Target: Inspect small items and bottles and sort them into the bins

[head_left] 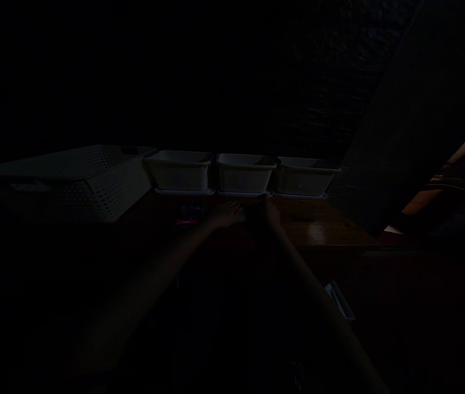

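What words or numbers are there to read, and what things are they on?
No word, brand or number is clear enough to quote.
Small lit screen, by the left hand: faint glowing marks, too small and dim to read.
Left tub, middle tub, right tub and basket: no writing I can make out.

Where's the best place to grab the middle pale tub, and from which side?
I'd likely take the middle tub by its front rim, from the near side: the wall tapers below it, and the left tub and right tub crowd its ends.
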The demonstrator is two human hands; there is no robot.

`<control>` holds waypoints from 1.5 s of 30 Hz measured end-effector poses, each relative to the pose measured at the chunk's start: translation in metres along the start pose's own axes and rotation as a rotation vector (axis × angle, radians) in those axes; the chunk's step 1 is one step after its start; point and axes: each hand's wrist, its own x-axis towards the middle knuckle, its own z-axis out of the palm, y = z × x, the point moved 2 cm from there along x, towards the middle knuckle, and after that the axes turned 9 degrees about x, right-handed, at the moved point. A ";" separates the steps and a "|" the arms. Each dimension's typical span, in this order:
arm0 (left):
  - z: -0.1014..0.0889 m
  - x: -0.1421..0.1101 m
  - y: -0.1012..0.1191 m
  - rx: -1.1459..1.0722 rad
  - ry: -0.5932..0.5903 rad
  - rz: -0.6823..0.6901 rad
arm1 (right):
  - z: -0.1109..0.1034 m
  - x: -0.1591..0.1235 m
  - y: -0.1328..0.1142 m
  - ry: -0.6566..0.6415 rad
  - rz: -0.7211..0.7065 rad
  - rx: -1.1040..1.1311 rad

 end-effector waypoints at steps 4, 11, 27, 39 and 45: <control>0.001 0.000 -0.001 0.008 0.000 0.002 | 0.001 0.000 -0.001 -0.007 -0.018 0.003; 0.002 0.000 0.000 0.009 0.007 0.036 | 0.009 0.002 -0.004 0.002 -0.105 -0.031; 0.005 0.001 -0.001 0.047 0.036 0.015 | 0.003 0.002 0.004 0.060 -0.026 -0.033; 0.010 0.005 -0.004 0.070 0.043 -0.017 | 0.001 0.001 0.001 0.120 -0.049 -0.054; 0.009 0.003 -0.004 0.067 0.056 -0.011 | 0.003 0.009 0.010 0.062 0.041 -0.068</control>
